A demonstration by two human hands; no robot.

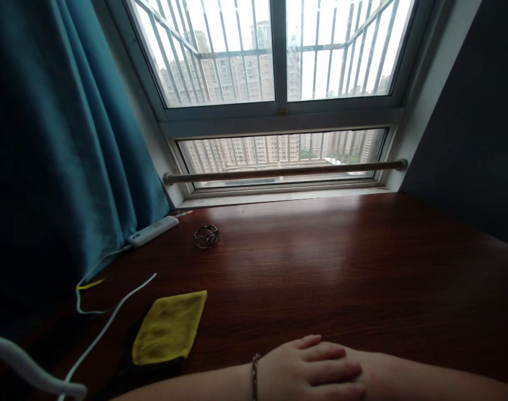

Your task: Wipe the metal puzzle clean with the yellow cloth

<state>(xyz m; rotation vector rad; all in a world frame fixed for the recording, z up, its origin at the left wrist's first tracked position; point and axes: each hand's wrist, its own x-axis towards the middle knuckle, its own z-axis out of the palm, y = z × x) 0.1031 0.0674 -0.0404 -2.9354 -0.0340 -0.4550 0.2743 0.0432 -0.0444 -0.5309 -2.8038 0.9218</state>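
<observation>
Along the lower edge my left hand [316, 370] lies palm down, its fingers stretched out across my right forearm [404, 370]. A thin chain bracelet [254, 376] circles my left wrist. My right hand is hidden under the left one or below the picture, so its fingers do not show. Left of my hands, a flat yellow cloth piece [170, 327] with dark material beneath it lies on the wooden surface, touched by neither hand. Farther back sits a small dark, ring-shaped openwork object [206, 236] whose kind I cannot make out.
The reddish-brown wooden surface [321, 267] reaches back to a window with a metal rail [279, 173] across it. A white elongated device [154, 231] with a cable lies by the blue curtain [99, 139]. Another white cable [107, 326] runs along the left, near a thick white curved piece [28, 365].
</observation>
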